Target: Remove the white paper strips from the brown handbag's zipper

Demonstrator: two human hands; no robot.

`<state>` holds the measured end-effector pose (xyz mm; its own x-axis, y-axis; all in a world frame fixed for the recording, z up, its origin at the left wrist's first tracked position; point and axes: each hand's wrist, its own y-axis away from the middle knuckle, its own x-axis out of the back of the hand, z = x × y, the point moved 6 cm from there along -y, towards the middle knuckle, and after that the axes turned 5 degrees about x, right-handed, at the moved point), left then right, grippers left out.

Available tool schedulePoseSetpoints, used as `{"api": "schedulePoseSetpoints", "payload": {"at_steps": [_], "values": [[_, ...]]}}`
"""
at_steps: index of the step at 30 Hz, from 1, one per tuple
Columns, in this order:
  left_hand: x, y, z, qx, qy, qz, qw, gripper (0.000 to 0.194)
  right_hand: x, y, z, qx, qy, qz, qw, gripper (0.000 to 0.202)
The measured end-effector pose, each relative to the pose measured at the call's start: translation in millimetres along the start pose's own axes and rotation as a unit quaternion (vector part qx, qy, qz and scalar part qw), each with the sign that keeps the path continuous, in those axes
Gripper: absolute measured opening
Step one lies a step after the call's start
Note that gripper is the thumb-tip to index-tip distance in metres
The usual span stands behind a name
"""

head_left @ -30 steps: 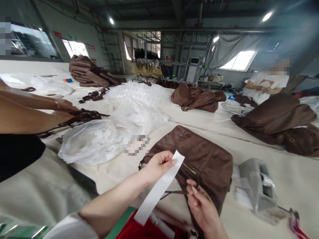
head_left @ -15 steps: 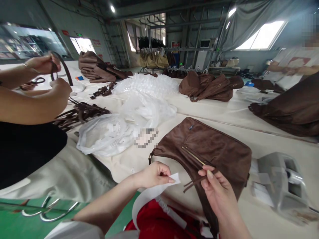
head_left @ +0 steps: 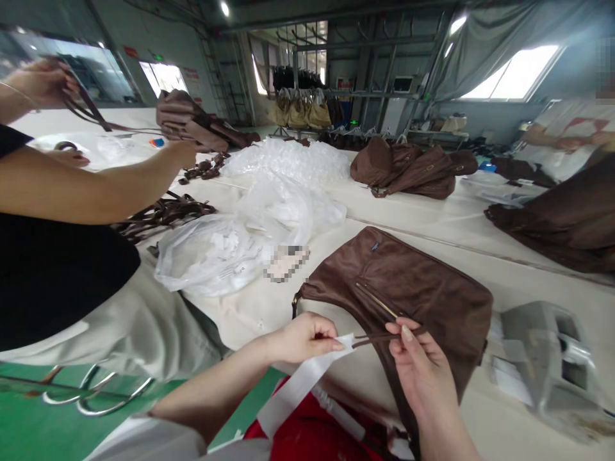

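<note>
A brown leather bag (head_left: 423,288) lies flat on the cream table in front of me, zipper pocket facing up. My left hand (head_left: 305,336) pinches the top end of a long white paper strip (head_left: 298,387), which hangs down toward my lap. My right hand (head_left: 418,371) pinches the thin brown zipper-pull cord (head_left: 372,338) of the bag; the cord's free end reaches the strip's tip at my left fingers.
A co-worker's arm (head_left: 91,189) on my left pulls brown straps (head_left: 161,214). Clear plastic bags (head_left: 250,230) lie beside my bag. A grey tape dispenser (head_left: 548,365) sits at right. More brown bags (head_left: 408,169) are piled behind; another person (head_left: 562,141) stands at far right.
My left hand has lowered the paper strip from upright to beside the zipper cord. My right hand shifted up along the cord. The co-worker raised the straps higher.
</note>
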<state>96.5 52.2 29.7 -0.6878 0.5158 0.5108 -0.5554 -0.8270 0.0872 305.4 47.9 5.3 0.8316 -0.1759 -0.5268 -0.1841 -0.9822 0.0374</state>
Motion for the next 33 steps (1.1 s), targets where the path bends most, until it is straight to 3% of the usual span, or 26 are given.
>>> {"api": "schedulePoseSetpoints", "payload": {"at_steps": [4,11,15,20,26,33], "values": [[0.2,0.3,-3.5,0.022,0.024,-0.004,0.999,0.044,-2.6,3.9,2.4,-0.01,0.003,-0.02,1.0,0.021],[-7.3,4.1,-10.2,0.04,0.094,-0.058,0.993,0.046,0.8,3.5,1.0,-0.004,-0.018,-0.002,1.0,0.021],[-15.9,7.5,-19.4,0.098,0.212,-0.087,0.969,0.048,2.5,3.2,2.6,0.002,-0.02,-0.003,1.0,0.021],[-19.8,8.0,-23.9,0.137,0.314,-0.067,0.937,0.046,5.3,4.0,5.8,0.01,-0.019,-0.012,1.0,0.02],[-18.8,2.6,-26.0,0.15,0.329,-0.032,0.932,0.045,6.6,7.9,8.5,0.003,-0.003,-0.036,0.999,0.021],[-18.8,0.4,-28.9,0.164,0.292,-0.029,0.942,0.047,7.4,10.9,10.7,-0.003,0.024,-0.064,0.998,0.022]]}}
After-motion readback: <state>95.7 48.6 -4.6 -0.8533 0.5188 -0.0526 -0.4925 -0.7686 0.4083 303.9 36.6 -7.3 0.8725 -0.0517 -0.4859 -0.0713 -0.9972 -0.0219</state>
